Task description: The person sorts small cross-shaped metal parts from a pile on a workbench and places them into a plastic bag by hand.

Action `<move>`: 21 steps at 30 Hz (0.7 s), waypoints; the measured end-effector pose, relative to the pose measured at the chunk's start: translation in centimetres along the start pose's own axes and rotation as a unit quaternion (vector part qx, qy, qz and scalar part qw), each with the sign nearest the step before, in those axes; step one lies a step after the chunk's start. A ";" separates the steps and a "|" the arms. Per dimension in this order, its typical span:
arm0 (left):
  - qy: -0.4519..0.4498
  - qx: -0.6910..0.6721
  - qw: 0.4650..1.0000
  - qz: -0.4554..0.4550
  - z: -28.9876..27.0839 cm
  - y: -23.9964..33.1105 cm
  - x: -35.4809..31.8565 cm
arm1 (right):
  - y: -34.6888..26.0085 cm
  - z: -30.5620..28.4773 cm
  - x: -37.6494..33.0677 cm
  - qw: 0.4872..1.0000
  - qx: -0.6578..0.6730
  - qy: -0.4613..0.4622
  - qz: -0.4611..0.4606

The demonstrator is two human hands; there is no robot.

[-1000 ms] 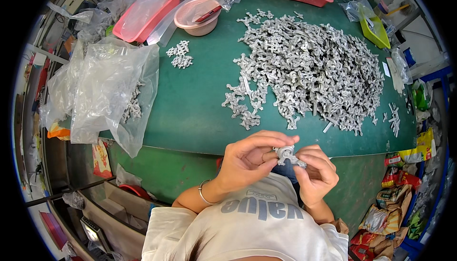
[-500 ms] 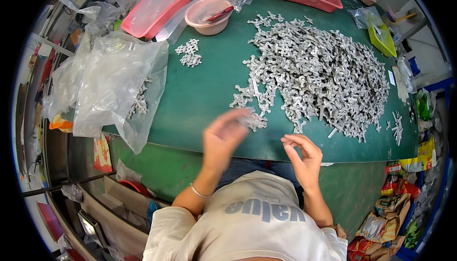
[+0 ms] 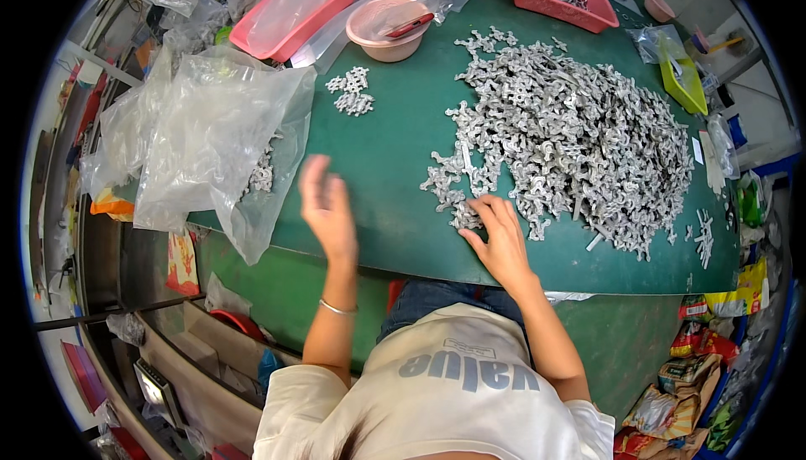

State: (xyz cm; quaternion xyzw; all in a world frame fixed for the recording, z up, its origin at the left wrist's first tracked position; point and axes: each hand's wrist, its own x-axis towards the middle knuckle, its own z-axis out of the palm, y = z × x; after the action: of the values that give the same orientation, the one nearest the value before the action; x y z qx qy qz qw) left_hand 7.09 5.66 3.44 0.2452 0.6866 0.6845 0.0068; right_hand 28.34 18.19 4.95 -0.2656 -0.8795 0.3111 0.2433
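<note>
A large heap of small, knobbly grey metal parts (image 3: 579, 141) covers the right side of the green table. My right hand (image 3: 501, 242) is at the heap's near left edge, its thumb and fingers closing on a small metal part (image 3: 463, 215) there. To the left, my left hand (image 3: 329, 216) is raised over the table, blurred by motion. Its fingers look apart, and I see nothing between them. Beside it lies a clear plastic bag (image 3: 197, 141) with several metal parts (image 3: 262, 170) under or inside its right edge. A small cluster of the parts (image 3: 351, 92) sits farther back.
At the back are a pink tray (image 3: 294, 19) draped with plastic, a pink bowl (image 3: 386, 44) holding a red-handled tool (image 3: 411, 25), and a red tray (image 3: 562, 2) of metal pieces. A yellow-green tray (image 3: 684, 82) stands far right. The table's front edge (image 3: 588, 292) runs before me.
My left hand has moved left from the heap's edge toward the plastic bag. My right hand has reached forward and left onto the parts. The whole view has shifted slightly.
</note>
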 end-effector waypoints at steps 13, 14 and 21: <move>-0.276 -0.068 0.954 -0.099 4.9 3.7 -8.1 | 1.9 -0.6 -1.5 0.977 0.081 0.144 0.138; -0.286 -0.049 0.952 -0.097 5.0 3.9 -8.1 | 2.5 -0.5 -1.6 0.977 0.065 0.141 0.149; -0.357 0.182 0.913 0.077 6.2 3.8 -8.5 | 2.1 -0.9 -1.8 0.977 0.039 0.123 0.170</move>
State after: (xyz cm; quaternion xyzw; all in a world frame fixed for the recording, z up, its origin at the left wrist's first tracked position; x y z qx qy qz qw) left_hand 17.97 8.32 3.87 0.5219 0.7303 0.4129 0.1541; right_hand 30.82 18.85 3.65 -0.4382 -0.7719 0.3465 0.3034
